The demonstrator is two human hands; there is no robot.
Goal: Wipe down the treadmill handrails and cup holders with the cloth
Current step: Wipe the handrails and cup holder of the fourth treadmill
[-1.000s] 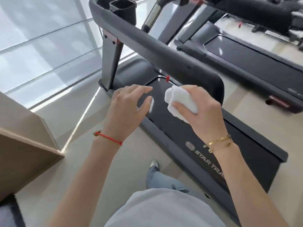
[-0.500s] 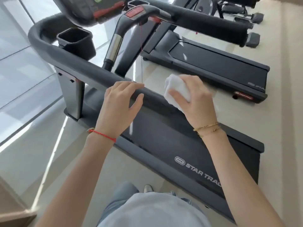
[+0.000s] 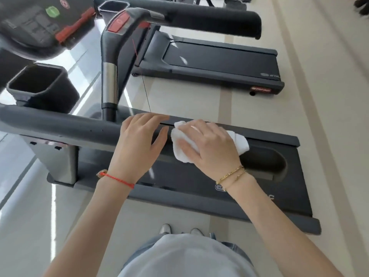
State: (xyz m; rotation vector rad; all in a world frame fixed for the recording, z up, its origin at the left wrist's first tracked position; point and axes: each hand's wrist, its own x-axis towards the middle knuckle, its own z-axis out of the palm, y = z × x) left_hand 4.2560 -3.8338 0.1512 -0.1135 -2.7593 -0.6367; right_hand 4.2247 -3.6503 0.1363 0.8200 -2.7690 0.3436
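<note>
The near dark grey handrail [image 3: 60, 126] runs from the left edge to its rounded end at the right. My left hand [image 3: 137, 148] rests on top of it with fingers fairly straight. Just to its right, my right hand [image 3: 209, 148] grips a bunched white cloth [image 3: 240, 143] and holds it against the handrail near its end. A square black cup holder [image 3: 40, 84] sits behind the rail at the left. A second cup holder [image 3: 111, 7] and the far handrail [image 3: 209, 19] lie at the top.
The console [image 3: 40, 23] hangs at top left, with a bent grip bar carrying a red button [image 3: 117, 24] and a thin safety cord [image 3: 143, 80]. The treadmill deck [image 3: 199, 180] lies below my hands. Another treadmill [image 3: 219, 58] stands beyond. My feet stand on pale floor beside the deck.
The view has swung up and right along the treadmill. My right hand has brought the cloth down onto the handrail, and my left hand has settled on the rail beside it.
</note>
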